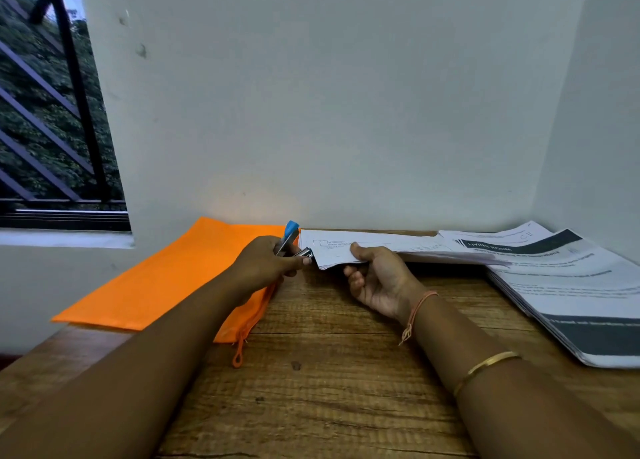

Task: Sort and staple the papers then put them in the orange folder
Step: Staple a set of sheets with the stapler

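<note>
1. Table (311, 389): wood. Two forearms lie over it. The right one wears one bangle (485, 365) and one thread (419, 306).
2. Right hand (377, 278): thumb on top, fingers curled beneath, pinching one sheaf (346, 245) held off the table.
3. Left hand (266, 264): fingers wrapped round one stapler (290, 237), metal nose at the sheaf's left corner.
4. One orange folder (173, 278): flat, left of the sheaf.
5. One stack (571, 285) of printed papers: right side, where the sheaf's right end reaches it.
6. Wall (329, 112) behind; one window (45, 112) far left.

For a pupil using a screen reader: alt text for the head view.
The left hand holds a blue stapler at the corner of a paper bundle gripped by the right hand, over a wooden table. An orange folder lies left, a paper stack right.
</note>
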Available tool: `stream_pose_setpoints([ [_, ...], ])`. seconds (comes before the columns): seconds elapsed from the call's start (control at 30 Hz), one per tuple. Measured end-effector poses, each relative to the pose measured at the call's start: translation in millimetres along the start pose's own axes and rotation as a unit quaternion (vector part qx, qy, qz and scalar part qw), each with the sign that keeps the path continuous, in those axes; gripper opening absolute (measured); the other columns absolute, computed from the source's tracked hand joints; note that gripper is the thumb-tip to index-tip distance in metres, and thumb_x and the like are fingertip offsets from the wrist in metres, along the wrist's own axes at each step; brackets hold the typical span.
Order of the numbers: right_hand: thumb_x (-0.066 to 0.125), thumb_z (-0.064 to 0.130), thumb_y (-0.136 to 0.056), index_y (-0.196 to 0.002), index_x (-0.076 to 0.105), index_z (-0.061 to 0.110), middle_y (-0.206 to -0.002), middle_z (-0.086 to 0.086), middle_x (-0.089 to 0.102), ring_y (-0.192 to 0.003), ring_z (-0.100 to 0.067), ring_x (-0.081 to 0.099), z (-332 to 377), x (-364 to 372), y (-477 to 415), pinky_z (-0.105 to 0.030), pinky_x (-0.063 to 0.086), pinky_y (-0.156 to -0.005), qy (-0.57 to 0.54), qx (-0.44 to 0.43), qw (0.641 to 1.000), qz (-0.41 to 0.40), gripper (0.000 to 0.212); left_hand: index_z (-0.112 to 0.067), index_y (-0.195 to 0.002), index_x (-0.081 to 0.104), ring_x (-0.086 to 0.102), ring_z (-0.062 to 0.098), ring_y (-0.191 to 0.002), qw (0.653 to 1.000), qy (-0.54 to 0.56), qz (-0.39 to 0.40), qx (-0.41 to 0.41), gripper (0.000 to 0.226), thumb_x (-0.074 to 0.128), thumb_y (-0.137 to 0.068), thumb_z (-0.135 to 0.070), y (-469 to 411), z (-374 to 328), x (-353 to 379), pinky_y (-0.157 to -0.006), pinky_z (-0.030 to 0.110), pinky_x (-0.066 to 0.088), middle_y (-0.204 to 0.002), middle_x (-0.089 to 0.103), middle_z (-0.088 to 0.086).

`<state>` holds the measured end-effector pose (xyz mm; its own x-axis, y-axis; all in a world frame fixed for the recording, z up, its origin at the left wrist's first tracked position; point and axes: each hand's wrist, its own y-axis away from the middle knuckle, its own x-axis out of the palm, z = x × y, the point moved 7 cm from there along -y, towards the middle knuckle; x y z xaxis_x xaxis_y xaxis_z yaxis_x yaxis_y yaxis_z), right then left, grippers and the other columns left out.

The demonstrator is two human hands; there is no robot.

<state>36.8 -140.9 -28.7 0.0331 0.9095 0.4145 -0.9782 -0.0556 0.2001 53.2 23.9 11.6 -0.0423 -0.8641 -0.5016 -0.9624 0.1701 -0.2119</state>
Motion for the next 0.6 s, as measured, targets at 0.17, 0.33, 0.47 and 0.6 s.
stream_pose_setpoints([
  [0.17,0.046,0.020,-0.099,-0.095,0.054,0.007,-0.052,-0.006,0.049,-0.034,-0.006,0.040,-0.6,0.5,0.3,-0.014,0.035,-0.033,0.009,0.003,1.000,0.000,0.016,-0.017,-0.076,0.053,0.055,0.000,-0.058,0.999,-0.039,0.000,-0.001,0.019,0.063,-0.089,-0.028,0.0,-0.3,2.0,-0.052,0.017,0.038,-0.071,0.059,-0.003],
  [0.33,0.046,0.021,-0.099,-0.090,0.054,0.008,-0.053,-0.006,0.049,-0.033,-0.006,0.039,-1.7,1.4,1.1,-0.014,0.035,-0.032,0.019,0.007,1.000,0.000,0.017,-0.016,-0.091,0.055,0.056,-0.005,-0.049,0.999,0.008,0.037,-0.010,0.015,0.057,-0.093,-0.030,2.6,-1.2,6.3,-0.044,0.013,0.035,-0.075,0.063,-0.001],
  [0.47,0.046,0.021,-0.099,-0.090,0.054,0.008,-0.056,-0.006,0.048,-0.033,-0.006,0.040,-1.2,2.6,3.0,-0.014,0.035,-0.033,0.029,0.009,1.000,0.001,0.017,-0.023,-0.097,0.050,0.055,0.003,-0.065,0.999,-0.009,0.050,0.003,0.007,0.053,-0.095,-0.029,4.6,-4.9,8.7,-0.048,0.014,0.035,-0.080,0.061,-0.005],
  [0.6,0.046,0.021,-0.099,-0.091,0.055,0.008,-0.053,-0.005,0.049,-0.033,-0.006,0.040,-1.0,2.1,2.5,-0.014,0.035,-0.033,0.027,0.009,1.000,0.000,0.018,-0.017,-0.109,0.047,0.055,0.001,-0.069,0.996,-0.076,0.049,0.025,0.020,0.052,-0.095,-0.030,4.1,-6.8,10.6,-0.054,0.012,0.040,-0.095,0.059,0.002],
])
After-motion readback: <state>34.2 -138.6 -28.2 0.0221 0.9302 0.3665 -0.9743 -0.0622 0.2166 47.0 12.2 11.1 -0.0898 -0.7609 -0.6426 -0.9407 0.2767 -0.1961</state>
